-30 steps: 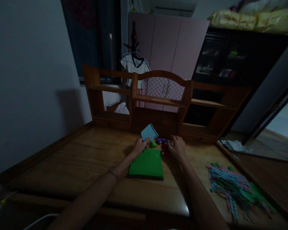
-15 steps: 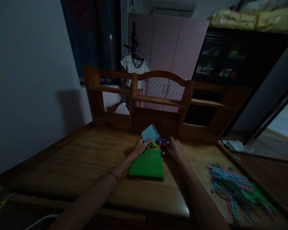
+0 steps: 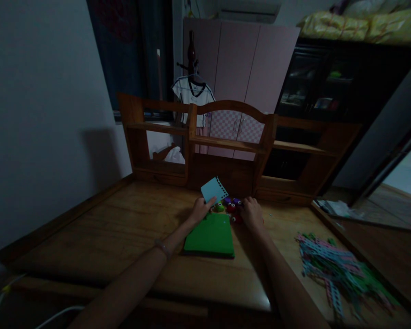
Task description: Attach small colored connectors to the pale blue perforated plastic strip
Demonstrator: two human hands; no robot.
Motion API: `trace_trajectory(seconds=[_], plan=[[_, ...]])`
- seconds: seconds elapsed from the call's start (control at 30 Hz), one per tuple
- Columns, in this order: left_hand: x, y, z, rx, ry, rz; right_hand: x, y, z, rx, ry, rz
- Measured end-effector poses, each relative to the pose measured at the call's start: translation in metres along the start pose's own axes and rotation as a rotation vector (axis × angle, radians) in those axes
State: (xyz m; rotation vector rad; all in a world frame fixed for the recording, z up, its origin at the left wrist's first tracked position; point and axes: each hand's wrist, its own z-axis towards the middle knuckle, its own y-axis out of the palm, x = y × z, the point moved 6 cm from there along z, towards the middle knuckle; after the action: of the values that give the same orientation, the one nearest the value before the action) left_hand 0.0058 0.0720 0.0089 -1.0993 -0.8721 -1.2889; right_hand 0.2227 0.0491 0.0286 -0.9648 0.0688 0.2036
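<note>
My left hand (image 3: 199,211) pinches a light blue sheet (image 3: 213,189) with a row of holes punched along one edge, holding it raised and tilted. Under and beside that hand lies a flat green square stack (image 3: 210,236) on the wooden desk. Just behind the stack sit small toys with googly eyes: a green one (image 3: 219,207), a red one (image 3: 231,208) and a purple one (image 3: 237,202). My right hand (image 3: 252,214) is closed at the right of the toys, fingers curled down. What its fingertips grip is hidden.
A heap of pink, blue and green perforated strips (image 3: 332,260) covers the desk's right side. A wooden shelf unit (image 3: 231,145) stands along the back edge. A raised wooden rim (image 3: 342,235) borders the right side, and a wall (image 3: 55,137) rises at the left.
My right hand has shifted slightly to the right, uncovering more of the red toy. The left hand and the blue sheet are nearly still.
</note>
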Motion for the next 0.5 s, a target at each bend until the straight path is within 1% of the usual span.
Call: trace_trajectory(seconds=[0.07,0.17,0.23,0.3,0.33,0.4,0.5], plan=[[-0.001,-0.001,0.001,0.015,-0.019,-0.063,-0.002,-0.009,0.0,0.048,0.036,0.068],[-0.002,-0.004,0.003,0.052,-0.052,-0.161,-0.001,-0.024,0.001,0.163,0.154,0.279],[-0.002,-0.006,0.003,0.053,-0.076,-0.191,0.0,-0.03,0.003,0.239,0.22,0.499],[-0.002,-0.007,0.003,0.043,-0.091,-0.215,0.001,-0.029,0.005,0.274,0.251,0.779],[-0.001,-0.007,0.003,0.041,-0.091,-0.228,0.001,-0.026,0.006,0.267,0.263,0.918],[0.002,-0.007,0.002,0.034,-0.08,-0.259,-0.002,-0.019,0.007,0.211,0.296,1.15],[0.006,-0.004,0.002,-0.006,-0.066,-0.298,-0.015,-0.012,0.005,0.068,0.297,1.36]])
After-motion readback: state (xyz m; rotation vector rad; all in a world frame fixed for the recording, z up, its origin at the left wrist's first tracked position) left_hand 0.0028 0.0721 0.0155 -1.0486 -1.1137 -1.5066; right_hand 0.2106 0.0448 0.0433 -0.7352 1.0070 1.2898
